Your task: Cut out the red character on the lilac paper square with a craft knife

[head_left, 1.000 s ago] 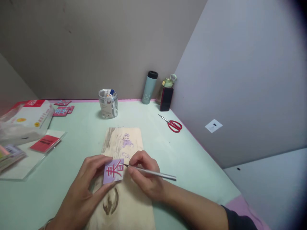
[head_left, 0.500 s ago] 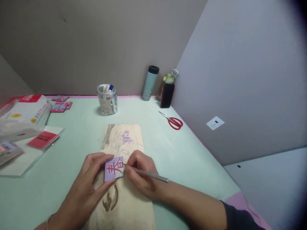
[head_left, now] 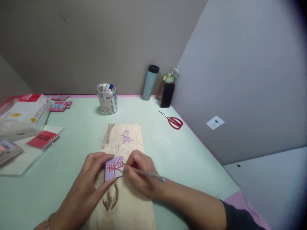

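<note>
My left hand (head_left: 92, 179) grips a small purple rubber carving block (head_left: 110, 171) by its upper and lower edges, between fingers and thumb. The block bears a red Chinese character, with paler cut-away areas around its strokes. My right hand (head_left: 141, 172) is closed around a slim silver craft knife (head_left: 153, 175) in a pen-like hold. Its thin tip meets the block's right side, beside the character; the exact contact is too small to make out. Beneath both hands lies a wooden board (head_left: 134, 204) with brown stains and purple scraps (head_left: 126, 137) toward its far end.
Red-handled scissors (head_left: 175, 122) lie right of the board. Behind stand a clear jar (head_left: 107, 102) of pens, a blue-green tumbler (head_left: 150, 83), and a phone (head_left: 167, 95) leaning against a green bottle (head_left: 169, 77). Plastic packaging (head_left: 26, 115) and several pink-and-blue blocks (head_left: 59, 106) occupy the left.
The knife's rear end has swung slightly left and its tilt has shifted a little. The left hand and the block have stayed nearly still.
</note>
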